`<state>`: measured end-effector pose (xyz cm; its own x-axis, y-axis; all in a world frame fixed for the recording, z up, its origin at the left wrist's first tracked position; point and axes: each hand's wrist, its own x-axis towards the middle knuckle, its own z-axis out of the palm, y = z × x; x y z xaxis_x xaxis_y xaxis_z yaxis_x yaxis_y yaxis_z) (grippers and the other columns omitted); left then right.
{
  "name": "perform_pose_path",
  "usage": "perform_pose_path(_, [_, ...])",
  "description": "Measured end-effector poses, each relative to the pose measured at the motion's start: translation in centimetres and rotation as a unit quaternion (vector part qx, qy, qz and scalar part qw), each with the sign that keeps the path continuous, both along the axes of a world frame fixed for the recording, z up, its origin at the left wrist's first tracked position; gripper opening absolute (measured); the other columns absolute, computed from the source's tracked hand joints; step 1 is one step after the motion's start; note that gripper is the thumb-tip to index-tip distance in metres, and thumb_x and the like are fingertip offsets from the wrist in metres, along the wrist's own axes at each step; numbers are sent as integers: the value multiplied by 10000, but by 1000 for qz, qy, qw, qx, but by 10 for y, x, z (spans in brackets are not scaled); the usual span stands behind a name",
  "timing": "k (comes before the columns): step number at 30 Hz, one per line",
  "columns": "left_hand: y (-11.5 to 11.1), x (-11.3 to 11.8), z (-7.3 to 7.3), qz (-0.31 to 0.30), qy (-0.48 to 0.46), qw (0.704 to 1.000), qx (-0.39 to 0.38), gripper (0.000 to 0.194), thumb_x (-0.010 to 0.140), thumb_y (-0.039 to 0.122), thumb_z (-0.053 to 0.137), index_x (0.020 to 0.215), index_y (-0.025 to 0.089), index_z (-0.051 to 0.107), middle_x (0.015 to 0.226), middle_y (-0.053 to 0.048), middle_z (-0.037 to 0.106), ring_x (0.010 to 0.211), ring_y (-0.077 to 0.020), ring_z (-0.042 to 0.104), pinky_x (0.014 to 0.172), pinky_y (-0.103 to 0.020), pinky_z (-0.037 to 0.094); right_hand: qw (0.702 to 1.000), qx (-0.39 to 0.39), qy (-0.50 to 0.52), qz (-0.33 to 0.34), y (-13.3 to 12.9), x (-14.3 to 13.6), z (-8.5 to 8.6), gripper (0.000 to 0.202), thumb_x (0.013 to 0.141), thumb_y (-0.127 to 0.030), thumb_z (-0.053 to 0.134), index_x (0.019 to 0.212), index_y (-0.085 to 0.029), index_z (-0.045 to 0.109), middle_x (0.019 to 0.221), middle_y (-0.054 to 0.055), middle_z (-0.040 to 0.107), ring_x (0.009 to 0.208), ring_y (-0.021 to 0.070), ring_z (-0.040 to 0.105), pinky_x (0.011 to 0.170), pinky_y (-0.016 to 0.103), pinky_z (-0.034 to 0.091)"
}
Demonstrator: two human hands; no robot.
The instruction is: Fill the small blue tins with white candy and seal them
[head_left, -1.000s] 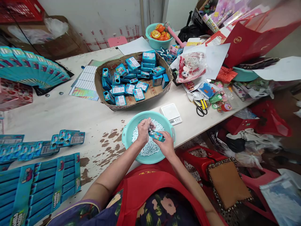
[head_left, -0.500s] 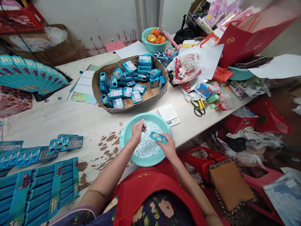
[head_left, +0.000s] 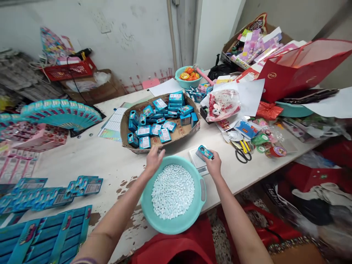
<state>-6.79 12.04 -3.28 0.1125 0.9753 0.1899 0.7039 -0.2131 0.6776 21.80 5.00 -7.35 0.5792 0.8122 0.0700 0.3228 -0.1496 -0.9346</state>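
Note:
My right hand (head_left: 215,164) grips a small blue candy box (head_left: 205,151) with a dark round hole at one end, over the white digital scale (head_left: 193,157). Whether the box touches the scale I cannot tell. My left hand (head_left: 154,160) is held above the far left rim of the turquoise basin (head_left: 146,207), close to the front wall of a cardboard tray (head_left: 154,147). Its fingers are apart and nothing shows in them. Many small pale candies (head_left: 173,192) lie inside the basin. Several blue boxes (head_left: 156,129) sit loosely in the tray.
Rows of blue boxes (head_left: 85,185) and large blue display packs (head_left: 46,236) lie at the left. Black-handled scissors (head_left: 243,155), bagged items and a red paper bag (head_left: 302,69) are on the right. A basin of orange balls (head_left: 188,81) stands behind.
My right hand has carried the box from over the candies to the scale. My left hand has left the candies, opened and moved towards the tray. The view has tilted up.

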Motion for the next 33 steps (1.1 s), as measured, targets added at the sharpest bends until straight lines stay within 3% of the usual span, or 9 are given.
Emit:
perform_pose_path(6, [144,20,2,-15,214,970,-110,439,682,193,659,1097,153,521,1220,-148,534,1180,-291,452,975,-367,348,1000,9,12,21,8,7,-17,600,645,-433,724,1155,-172,543,1155,126,580,1074,261,546,925,443,431])
perform_pose_path(13, [157,13,-11,-7,217,958,-189,227,675,237,649,829,173,495,808,-49,576,815,-225,550,732,-307,414,991,-14,20,-135,-96,34,11,417,768,-419,641,1099,-177,571,1100,121,605,999,241,594,890,455,474])
perform_pose_path(16, [130,-3,17,32,149,985,-79,165,715,291,608,748,197,476,744,-8,533,765,-191,525,714,-283,402,987,-20,4,-160,-129,9,28,341,793,-385,628,1067,-185,588,1056,107,621,970,235,600,888,446,477])
perform_pose_path(19, [65,-16,55,36,30,999,15,220,734,402,604,784,218,494,779,5,544,751,-177,521,709,-282,421,997,-9,6,-81,-136,-41,49,301,817,-345,610,1084,-209,584,1079,96,617,1006,232,587,907,426,473])
perform_pose_path(23, [-46,-12,74,-248,-53,959,-127,196,741,416,628,739,240,542,879,-29,623,848,-211,578,761,-321,465,987,-43,56,144,-127,-102,62,503,710,-339,726,1169,-239,544,1140,76,613,1038,248,585,885,396,494])
perform_pose_path(25, [-80,-6,60,-328,-65,924,-184,158,782,408,592,818,255,584,995,-45,642,952,-224,587,812,-328,471,967,-90,91,219,-128,-114,56,490,654,-355,766,1087,-234,571,985,33,666,878,229,635,753,355,534])
perform_pose_path(28, [-94,-3,19,-240,-24,958,-158,278,858,427,474,1060,261,568,1214,-83,577,1120,-255,532,908,-378,442,970,-116,55,204,-141,-114,35,396,650,-382,764,968,-226,588,840,2,670,760,210,639,659,322,529])
perform_pose_path(30, [-95,-8,-14,-171,104,970,-137,373,858,456,460,1140,229,548,1238,-129,556,1156,-309,498,939,-443,405,985,-79,-13,152,-152,-109,19,372,683,-383,740,980,-227,579,885,23,669,821,221,640,707,336,530])
perform_pose_path(33, [-113,-18,-55,-149,318,921,-170,522,827,533,474,1179,155,552,1214,-205,545,1122,-382,486,922,-502,377,990,15,-86,109,-163,-108,-4,331,761,-343,678,1047,-231,556,967,54,667,903,222,640,790,358,528])
